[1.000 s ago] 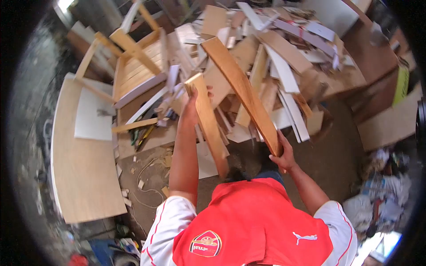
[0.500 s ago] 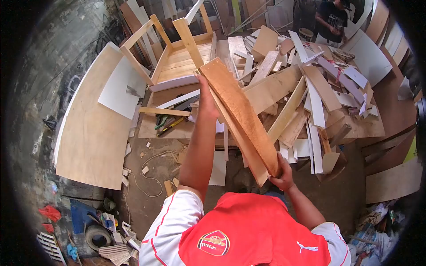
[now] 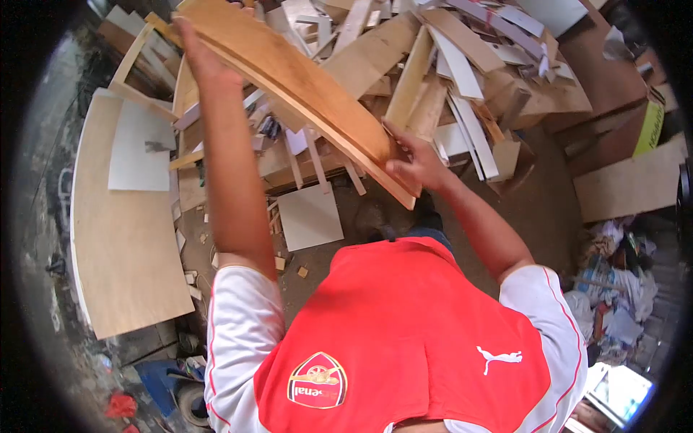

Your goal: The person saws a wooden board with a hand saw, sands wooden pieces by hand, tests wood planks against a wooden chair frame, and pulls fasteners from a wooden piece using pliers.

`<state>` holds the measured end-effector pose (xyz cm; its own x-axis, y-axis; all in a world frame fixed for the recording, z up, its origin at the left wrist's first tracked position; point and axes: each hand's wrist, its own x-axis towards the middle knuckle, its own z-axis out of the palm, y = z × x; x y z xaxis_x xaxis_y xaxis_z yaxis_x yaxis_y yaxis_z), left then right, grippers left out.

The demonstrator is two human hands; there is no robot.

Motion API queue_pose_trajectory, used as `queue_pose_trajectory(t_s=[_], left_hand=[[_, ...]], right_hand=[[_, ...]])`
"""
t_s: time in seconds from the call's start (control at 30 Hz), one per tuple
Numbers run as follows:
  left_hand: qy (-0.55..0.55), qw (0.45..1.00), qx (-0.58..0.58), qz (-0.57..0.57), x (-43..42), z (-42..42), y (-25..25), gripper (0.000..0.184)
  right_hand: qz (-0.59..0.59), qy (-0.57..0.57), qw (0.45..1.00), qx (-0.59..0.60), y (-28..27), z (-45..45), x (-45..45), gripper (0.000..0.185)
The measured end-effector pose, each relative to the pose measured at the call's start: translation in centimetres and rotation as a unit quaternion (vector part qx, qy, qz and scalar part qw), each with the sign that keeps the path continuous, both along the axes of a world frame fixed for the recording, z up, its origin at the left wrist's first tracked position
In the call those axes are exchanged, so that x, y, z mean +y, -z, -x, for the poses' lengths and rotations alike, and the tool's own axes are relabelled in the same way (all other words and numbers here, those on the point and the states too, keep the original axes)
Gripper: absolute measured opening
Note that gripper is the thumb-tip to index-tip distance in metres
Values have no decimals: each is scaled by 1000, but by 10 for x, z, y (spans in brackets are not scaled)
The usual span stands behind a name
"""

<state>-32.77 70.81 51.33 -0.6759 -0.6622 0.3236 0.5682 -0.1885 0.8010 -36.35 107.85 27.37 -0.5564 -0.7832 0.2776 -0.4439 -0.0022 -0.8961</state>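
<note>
Two wooden boards (image 3: 296,72), stacked face to face, slant from the upper left down to the centre. My left hand (image 3: 206,61) grips their far upper end, its fingers partly hidden by the wood. At the lower end my right hand (image 3: 415,160) is closed on the same boards, thumb over the near face. The lower board's pale edge (image 3: 339,146) shows beneath the darker orange-brown upper one. Behind them lies a heap of offcuts, with a wide plank (image 3: 372,56) nearest.
A large curved plywood sheet (image 3: 130,252) leans at the left. A white square panel (image 3: 310,216) lies on the floor below the boards. Plastic bags and scrap (image 3: 621,289) are at the right. A wooden frame (image 3: 137,65) stands at the upper left.
The two boards, apart one second ago, have come together. Both hands have since moved them up and to the left, and the view has shifted.
</note>
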Motion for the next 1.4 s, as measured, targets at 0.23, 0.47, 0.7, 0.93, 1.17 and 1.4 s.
queue_pose_trajectory(t_s=[0.23,0.47,0.7,0.93,1.17,1.4], left_hand=[[-39,998,53,19,-33,9,-18,77],[-69,997,33,-32,-107,16,22,78],[-85,990,-52,-104,-121,-8,73,84],[-135,984,-59,-98,-82,-8,85,81],[-102,979,-115,-137,-33,33,89,76],[-64,980,-169,-87,9,105,123,81]], right_hand=[[-60,-31,975,-213,-7,40,34,71],[83,-91,919,-375,-31,22,55,78],[80,-114,958,-249,-58,18,76,89],[-73,-2,995,-69,-35,19,73,108],[29,59,972,-225,48,3,88,81],[123,148,911,-365,87,18,113,72]])
